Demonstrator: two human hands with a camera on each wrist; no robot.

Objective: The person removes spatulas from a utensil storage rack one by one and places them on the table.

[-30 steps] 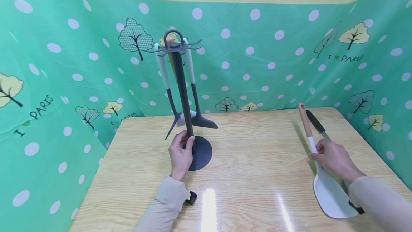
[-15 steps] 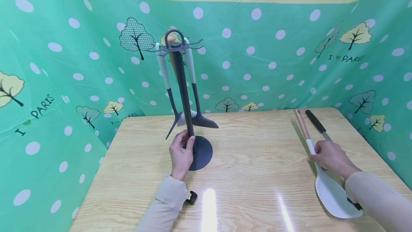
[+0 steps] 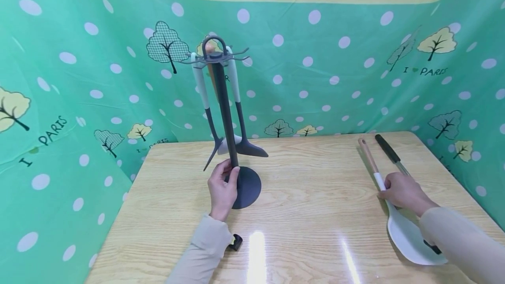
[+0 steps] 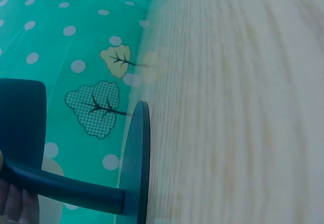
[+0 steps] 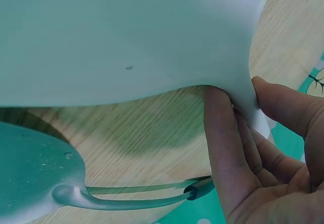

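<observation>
2 pinches on! Left fingers (image 3: 234, 176) gripped the black stand (image 3: 250, 187); right fingers (image 5: 223, 138) pinched the white turner (image 3: 406, 238) by its neck (image 5: 240, 95), where firmness seemed safest.

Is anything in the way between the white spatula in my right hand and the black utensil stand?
Nothing visible stands between the white spatula and the stand; the black-handled utensil lies on the spatula's other side.

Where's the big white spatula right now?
In the head view, the white spatula is at the right side of the table, held by the right hand, just left of the black-handled utensil.
</observation>
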